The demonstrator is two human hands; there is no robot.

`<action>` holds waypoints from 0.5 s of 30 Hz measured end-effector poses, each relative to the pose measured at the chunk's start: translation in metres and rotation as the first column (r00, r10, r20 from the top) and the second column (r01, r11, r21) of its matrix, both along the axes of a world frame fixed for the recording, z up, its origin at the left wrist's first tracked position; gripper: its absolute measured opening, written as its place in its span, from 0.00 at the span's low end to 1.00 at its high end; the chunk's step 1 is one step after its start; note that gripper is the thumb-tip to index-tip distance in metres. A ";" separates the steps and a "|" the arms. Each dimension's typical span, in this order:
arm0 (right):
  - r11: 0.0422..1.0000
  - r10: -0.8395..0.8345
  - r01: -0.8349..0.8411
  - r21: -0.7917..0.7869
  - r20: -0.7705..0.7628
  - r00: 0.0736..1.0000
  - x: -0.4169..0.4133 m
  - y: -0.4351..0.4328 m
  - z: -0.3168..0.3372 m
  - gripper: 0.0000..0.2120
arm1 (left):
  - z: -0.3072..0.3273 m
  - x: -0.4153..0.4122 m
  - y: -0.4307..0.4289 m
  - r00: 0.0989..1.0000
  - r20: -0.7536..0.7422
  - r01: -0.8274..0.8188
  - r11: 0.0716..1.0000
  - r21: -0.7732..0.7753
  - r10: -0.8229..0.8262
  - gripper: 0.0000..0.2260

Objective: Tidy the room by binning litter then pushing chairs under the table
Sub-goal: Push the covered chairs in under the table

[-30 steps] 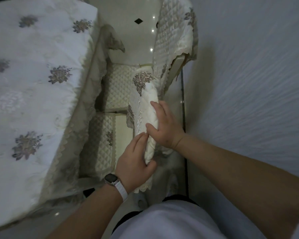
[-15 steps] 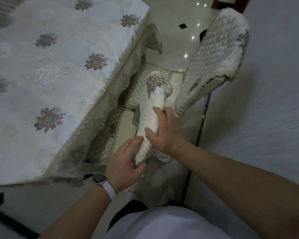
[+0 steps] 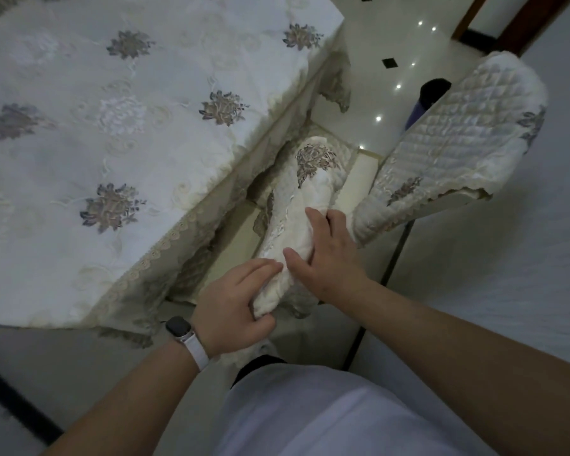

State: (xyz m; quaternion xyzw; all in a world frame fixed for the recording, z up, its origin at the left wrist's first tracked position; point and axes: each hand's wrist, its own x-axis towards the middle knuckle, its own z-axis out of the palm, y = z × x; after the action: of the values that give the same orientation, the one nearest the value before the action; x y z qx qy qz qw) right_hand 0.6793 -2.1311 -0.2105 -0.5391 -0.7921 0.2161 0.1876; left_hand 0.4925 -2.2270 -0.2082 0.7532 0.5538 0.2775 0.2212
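Surface [image 3: 129,126], 10 o'clock, embroidered cloth: push level and straight toward it, hem likely to snag | chair [image 3: 305,195], centre, close against surface edge: quilted cream cover, floral motif | left hand [image 3: 231,301], 6 o'clock, clamped on chair top | right hand [image 3: 326,255], wrapped over same.

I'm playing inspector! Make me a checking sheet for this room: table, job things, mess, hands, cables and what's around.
Surface: table under a flower-embroidered cloth.
Job's things: chair in a quilted cover, seat partly under the cloth's edge; second chair stands further out.
Clutter: nothing seen.
Hands: left hand and right hand both grip the chair's top.
Cables: nothing seen.
Surroundings: dark bin behind the second chair; glossy tiled floor; wall on the right.
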 end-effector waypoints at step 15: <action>0.626 0.612 -0.682 0.379 0.304 0.730 0.050 0.110 0.003 0.32 | -0.012 0.030 -0.008 0.951 -0.050 -0.308 0.951 -0.020 0.307 0.26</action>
State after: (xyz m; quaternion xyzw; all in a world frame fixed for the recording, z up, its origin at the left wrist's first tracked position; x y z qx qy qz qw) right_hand 0.7295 -2.0214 -0.2076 -0.1702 -0.9714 0.0323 0.1623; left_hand 0.5229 -2.2350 -0.2206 0.6611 0.6729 0.2835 0.1726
